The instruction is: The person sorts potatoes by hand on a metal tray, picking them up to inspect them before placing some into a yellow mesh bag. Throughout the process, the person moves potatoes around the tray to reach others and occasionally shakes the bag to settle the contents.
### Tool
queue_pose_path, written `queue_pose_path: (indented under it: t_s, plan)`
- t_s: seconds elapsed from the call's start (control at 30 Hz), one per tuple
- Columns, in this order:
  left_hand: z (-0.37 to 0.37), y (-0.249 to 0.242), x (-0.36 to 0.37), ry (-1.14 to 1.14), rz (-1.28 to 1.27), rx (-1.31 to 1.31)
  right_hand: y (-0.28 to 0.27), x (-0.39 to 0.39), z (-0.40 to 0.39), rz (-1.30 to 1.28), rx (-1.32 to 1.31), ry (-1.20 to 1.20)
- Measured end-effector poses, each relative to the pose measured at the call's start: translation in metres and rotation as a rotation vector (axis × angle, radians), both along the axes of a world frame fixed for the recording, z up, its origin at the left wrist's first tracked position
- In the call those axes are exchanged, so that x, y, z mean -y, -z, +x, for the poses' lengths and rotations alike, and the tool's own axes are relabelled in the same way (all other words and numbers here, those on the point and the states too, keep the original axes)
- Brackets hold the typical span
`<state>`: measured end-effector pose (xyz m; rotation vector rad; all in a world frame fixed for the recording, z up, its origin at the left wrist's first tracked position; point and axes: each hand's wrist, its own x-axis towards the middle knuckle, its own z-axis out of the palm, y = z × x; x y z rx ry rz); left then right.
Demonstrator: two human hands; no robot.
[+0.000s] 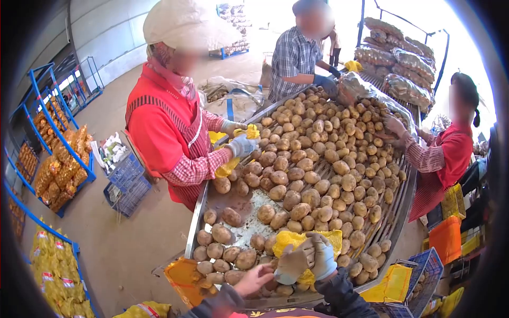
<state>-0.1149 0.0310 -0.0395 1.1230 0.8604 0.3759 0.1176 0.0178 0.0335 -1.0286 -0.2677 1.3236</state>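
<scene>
At the near end of the slatted metal sorting table (pixel 194 228), I see the bare left hand (pixel 257 279), fingers partly bent at the pale-blue cuff of a grey fabric glove (pixel 292 263), though I cannot tell whether they pinch it; the gloved right hand (pixel 322 255) looks closed on that glove. I judge the glove light, limp and hard to damage, best held by its cuff. Around the hands, on the table's near end, a crumpled yellow mesh bag (pixel 333 239) lies among round brown potatoes (pixel 311 197), probably soft enough to gather by its edge.
</scene>
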Motion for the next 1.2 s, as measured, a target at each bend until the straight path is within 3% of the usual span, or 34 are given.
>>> queue_pose_path:
  t_s: [0.07, 0.13, 0.2, 0.27, 0.3, 0.33, 0.37, 0.43, 0.47, 0.53, 0.6, 0.67, 0.73, 0.8, 0.87, 0.97, 1.1, 1.2]
  plan:
    - [0.008, -0.012, 0.007, 0.016, -0.126, 0.076, 0.009, -0.005, -0.006, 0.032, -0.022, 0.004]
    - [0.007, 0.006, 0.006, 0.009, -0.185, 0.185, 0.001, -0.013, -0.013, 0.115, -0.020, -0.036]
    - [0.020, -0.016, 0.007, -0.386, -0.206, 0.146, -0.001, -0.017, -0.018, 0.041, -0.040, 0.008]
    - [0.017, -0.013, 0.000, -0.520, -0.053, 0.182, -0.002, -0.017, -0.015, -0.024, 0.106, -0.016]
    - [0.014, -0.033, -0.001, -0.542, -0.138, 0.165, 0.001, -0.017, -0.010, -0.094, 0.274, -0.075]
    - [0.014, -0.018, -0.004, -0.627, -0.108, 0.190, 0.006, -0.016, -0.006, -0.170, 0.440, -0.141]
    - [0.014, -0.015, -0.007, -0.647, -0.074, 0.205, 0.012, -0.015, -0.006, -0.174, 0.442, -0.134]
    - [0.010, -0.011, -0.010, -0.655, -0.041, 0.216, 0.021, -0.013, -0.011, 0.079, 2.024, 0.292]
    - [0.012, -0.024, -0.011, -0.688, 0.034, 0.152, 0.012, -0.008, -0.014, 0.058, 2.027, 0.302]
    - [0.020, -0.046, -0.011, -0.721, 0.148, 0.041, -0.013, 0.004, -0.022, 0.333, 1.849, 0.038]
    - [0.027, -0.053, -0.007, -0.688, 0.227, -0.002, -0.008, 0.009, -0.033, 0.345, 1.513, -0.560]
    - [0.036, -0.055, -0.005, -0.658, 0.210, 0.064, -0.015, 0.014, -0.053, 0.153, 1.489, -0.693]
    - [0.040, -0.062, 0.001, -0.623, 0.187, 0.125, 0.003, 0.013, -0.055, 0.181, 1.526, -0.558]
    - [0.041, -0.075, 0.009, -0.455, 0.126, 0.395, 0.003, 0.011, -0.050, 0.003, 1.350, -0.575]
    - [0.041, -0.064, 0.016, -0.366, 0.196, 0.395, 0.008, 0.013, -0.049, -0.039, 1.334, -0.519]
    - [0.038, -0.068, 0.022, -0.348, 0.888, -0.116, 0.012, 0.012, -0.055, -0.053, 1.314, -0.471]
    - [0.031, -0.025, 0.018, -0.307, 0.991, -0.322, 0.006, 0.015, -0.058, -0.078, 1.292, -0.437]
    - [0.023, -0.014, 0.012, 0.085, 1.107, -0.509, 0.006, 0.016, -0.056, 0.086, 1.295, -0.304]
